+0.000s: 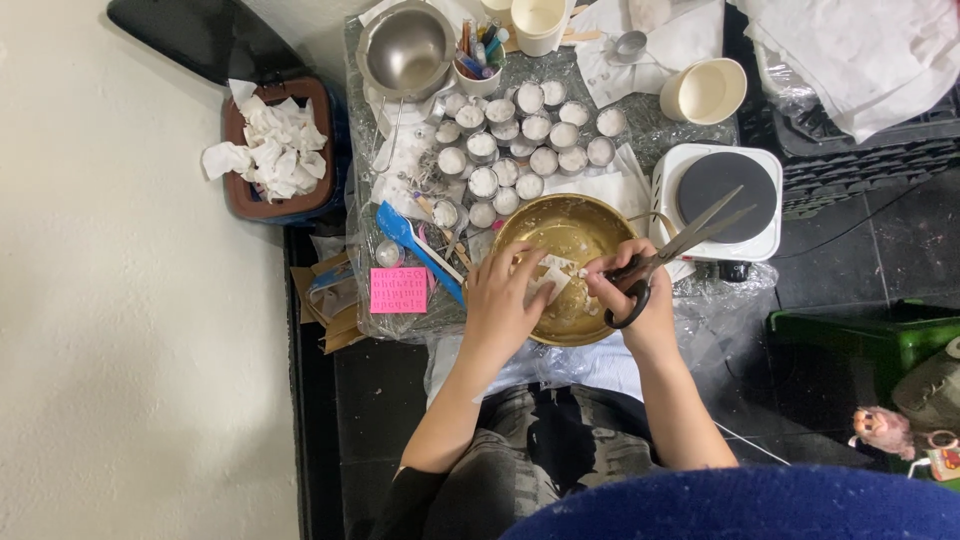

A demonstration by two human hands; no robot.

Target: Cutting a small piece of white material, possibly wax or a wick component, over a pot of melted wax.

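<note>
The right hand (640,290) is closed through the handles of black scissors (672,252), blades open. The left hand (505,300) pinches a pale wax piece (549,280) over the brass bowl (520,228). The cutting looks underway; the blades must meet the piece next.

We note both forearms bare, no rings or watch seen. Left hand (500,305), right hand (640,300) ungloved. Dark patterned trousers (530,450); blue top (740,505) at btm edge.
</note>
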